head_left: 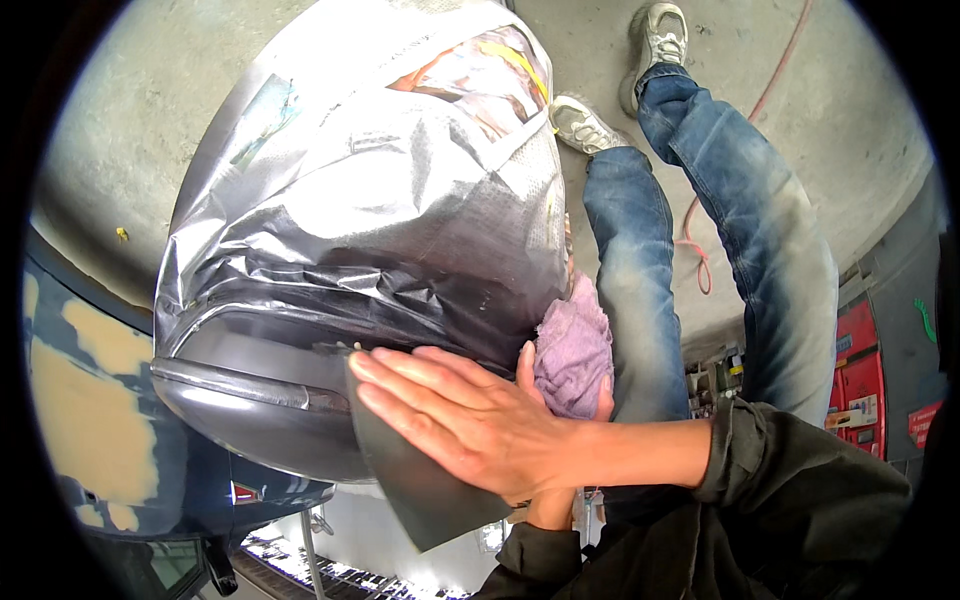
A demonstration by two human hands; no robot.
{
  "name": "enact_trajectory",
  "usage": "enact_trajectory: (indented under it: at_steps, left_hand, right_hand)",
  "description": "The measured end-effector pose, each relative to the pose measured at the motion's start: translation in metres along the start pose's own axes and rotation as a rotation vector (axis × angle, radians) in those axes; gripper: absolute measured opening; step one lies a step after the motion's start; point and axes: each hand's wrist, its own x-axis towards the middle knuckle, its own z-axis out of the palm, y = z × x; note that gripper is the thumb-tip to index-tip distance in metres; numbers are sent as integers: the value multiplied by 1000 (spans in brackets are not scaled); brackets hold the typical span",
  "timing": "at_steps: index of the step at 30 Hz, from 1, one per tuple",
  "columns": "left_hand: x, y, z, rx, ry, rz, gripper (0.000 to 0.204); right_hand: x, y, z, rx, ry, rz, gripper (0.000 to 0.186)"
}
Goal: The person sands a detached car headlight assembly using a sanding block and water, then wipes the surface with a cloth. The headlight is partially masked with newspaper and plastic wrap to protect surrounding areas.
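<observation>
My right hand (460, 415) lies flat, fingers together, over a dark grey-green sheet of sandpaper (420, 500). The sheet rests against a dark, curved, shiny panel (270, 430) with a raised ridge and stretches below my palm. Partly hidden under my right wrist, my left hand (549, 508) comes up from the lower edge. Its fingers show on both sides of a crumpled mauve cloth (573, 350), which it appears to grip. Shiny silver-grey plastic sheeting (350, 200) covers most of the bulky thing behind the panel.
At the left stands a dark blue car body (190, 480) with tan filler patches (95, 400). My jeans-clad legs (630, 260) stretch along the right side. A red hose (780, 75) lies on the concrete floor (850, 130), and a red cabinet (857, 370) stands at far right.
</observation>
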Motion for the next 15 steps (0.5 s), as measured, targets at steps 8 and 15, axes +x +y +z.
enact_trajectory:
  at_steps: [8,15]
  left_hand:
    - [-3,-5,4,-85,-1,-59,99]
    - [-4,-9,8,-84,11,-58,99]
  right_hand:
    - [6,-3,1,5,-4,-1,66]
    - [9,-6,-5,-7,1,14,58]
